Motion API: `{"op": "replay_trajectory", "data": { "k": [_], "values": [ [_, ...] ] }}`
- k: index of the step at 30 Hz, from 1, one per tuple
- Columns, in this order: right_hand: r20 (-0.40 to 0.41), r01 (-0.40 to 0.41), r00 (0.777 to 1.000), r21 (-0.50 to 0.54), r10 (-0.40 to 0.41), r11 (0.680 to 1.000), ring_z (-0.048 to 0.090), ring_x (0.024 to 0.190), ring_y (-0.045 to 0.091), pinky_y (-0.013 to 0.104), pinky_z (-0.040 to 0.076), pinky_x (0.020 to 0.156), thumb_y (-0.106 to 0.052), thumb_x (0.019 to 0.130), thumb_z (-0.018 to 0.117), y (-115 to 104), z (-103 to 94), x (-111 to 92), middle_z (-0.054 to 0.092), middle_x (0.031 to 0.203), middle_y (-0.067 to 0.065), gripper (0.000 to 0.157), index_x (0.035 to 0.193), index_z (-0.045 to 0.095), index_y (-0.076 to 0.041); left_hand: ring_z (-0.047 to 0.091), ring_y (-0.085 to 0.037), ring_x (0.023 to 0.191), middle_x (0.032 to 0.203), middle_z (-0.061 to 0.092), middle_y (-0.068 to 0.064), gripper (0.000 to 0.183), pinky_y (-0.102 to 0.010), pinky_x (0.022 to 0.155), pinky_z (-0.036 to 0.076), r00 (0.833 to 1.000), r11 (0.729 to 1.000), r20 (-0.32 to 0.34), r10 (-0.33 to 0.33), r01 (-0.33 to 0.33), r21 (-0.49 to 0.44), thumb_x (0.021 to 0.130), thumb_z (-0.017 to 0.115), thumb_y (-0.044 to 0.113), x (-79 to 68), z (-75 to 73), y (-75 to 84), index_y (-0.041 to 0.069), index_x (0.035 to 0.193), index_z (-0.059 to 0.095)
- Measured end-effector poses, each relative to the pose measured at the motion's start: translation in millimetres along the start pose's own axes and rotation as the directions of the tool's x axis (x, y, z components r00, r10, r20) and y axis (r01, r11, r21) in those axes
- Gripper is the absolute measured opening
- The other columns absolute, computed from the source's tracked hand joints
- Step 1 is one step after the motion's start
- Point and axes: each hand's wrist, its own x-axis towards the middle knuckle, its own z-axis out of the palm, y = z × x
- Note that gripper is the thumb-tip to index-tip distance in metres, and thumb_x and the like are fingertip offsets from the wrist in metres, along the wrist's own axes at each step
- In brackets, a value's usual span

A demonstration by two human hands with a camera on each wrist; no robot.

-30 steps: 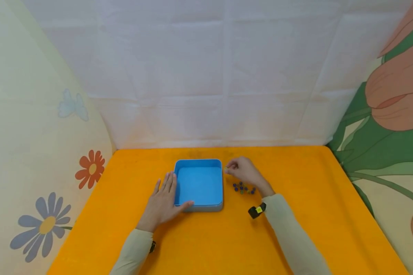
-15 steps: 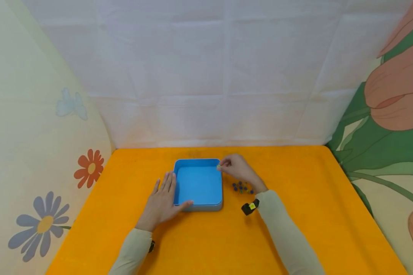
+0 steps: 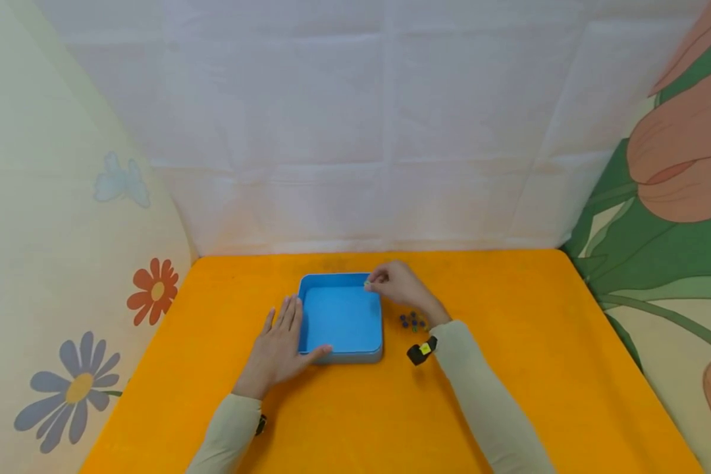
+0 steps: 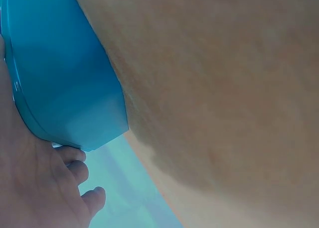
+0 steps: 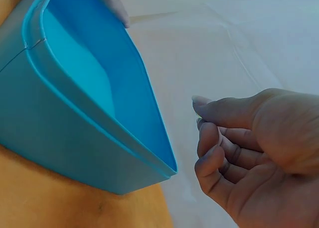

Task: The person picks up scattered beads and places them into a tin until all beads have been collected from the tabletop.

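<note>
A square blue box (image 3: 342, 319), without a lid, stands on the orange tabletop in the head view. My left hand (image 3: 277, 355) rests against its left side with straight fingers, the thumb along the front rim. In the left wrist view those fingers (image 4: 79, 171) reach past the box wall (image 4: 65, 73). Over the box's back right corner, my right hand (image 3: 395, 282) pinches a small pale-green marble (image 3: 367, 284) between thumb and forefinger. The right wrist view shows this hand (image 5: 249, 143) beside the box (image 5: 75, 123), the marble mostly hidden by the fingertips.
Several small blue and green marbles (image 3: 413, 321) lie in a cluster right of the box, partly beneath the right forearm. A white cloth (image 3: 385, 131) hangs behind the orange table (image 3: 498, 289), and flower-printed cloths hang at both sides.
My right hand has moved left with the pinched marble, from just outside the box's right side to over its back right corner. The left hand and the box have stayed in place.
</note>
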Motion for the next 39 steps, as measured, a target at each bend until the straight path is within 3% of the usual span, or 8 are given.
{"op": "replay_trajectory", "data": {
  "k": [10, 21, 30, 39],
  "values": [
    [0.018, -0.009, 1.0, 0.011, 0.008, 1.0, 0.059, 0.073, 0.019, 0.027, 0.048, 0.063, -0.028, 0.103, 0.07, -0.1, 4.5, 9.2, 0.076, 0.102, 0.018, 0.021, 0.109, 0.078, -0.009, 0.016, -0.039, 0.165, 0.176, 0.016, -0.021, 0.119, -0.062, 0.134, 0.014, 1.0, 1.0, -0.006, 0.009, -0.009, 0.002, 0.091, 0.054, 0.081, -0.5, 0.8, -0.5, -0.004, 0.166, 0.018],
    [0.047, 0.011, 0.999, 0.035, -0.012, 0.999, 0.07, 0.094, 0.044, 0.029, 0.052, 0.065, -0.027, 0.103, 0.07, -6.9, 10.7, 15.9, 0.076, 0.106, 0.023, 0.024, 0.112, 0.077, -0.006, 0.016, -0.04, 0.165, 0.176, 0.015, -0.022, 0.119, -0.057, 0.135, 0.015, 1.0, 1.0, -0.006, 0.013, -0.013, -0.025, 0.092, 0.056, 0.079, -2.4, -0.1, -0.7, -0.004, 0.166, 0.016],
    [0.066, 0.019, 0.998, 0.03, -0.021, 0.999, 0.071, 0.096, 0.042, 0.028, 0.055, 0.068, -0.027, 0.103, 0.07, -12.5, 15.7, 23.9, 0.076, 0.108, 0.022, 0.023, 0.111, 0.077, -0.007, 0.015, -0.041, 0.165, 0.176, 0.013, -0.023, 0.12, -0.056, 0.135, 0.018, 1.0, 1.0, 0.013, 0.014, -0.014, -0.024, 0.092, 0.054, 0.081, -1.9, -0.2, -1.4, -0.005, 0.166, 0.015],
    [0.064, 0.021, 0.998, 0.019, -0.022, 1.0, 0.073, 0.1, 0.039, 0.03, 0.057, 0.072, -0.025, 0.102, 0.071, -16.9, 18.3, 32.4, 0.077, 0.104, 0.009, 0.02, 0.11, 0.077, -0.008, 0.013, -0.04, 0.165, 0.176, 0.011, -0.022, 0.12, -0.057, 0.135, 0.015, 1.0, 0.999, 0.023, 0.006, -0.005, -0.052, 0.092, 0.055, 0.08, -2.3, -1.0, 0.0, -0.004, 0.166, 0.012]
  ]
}}
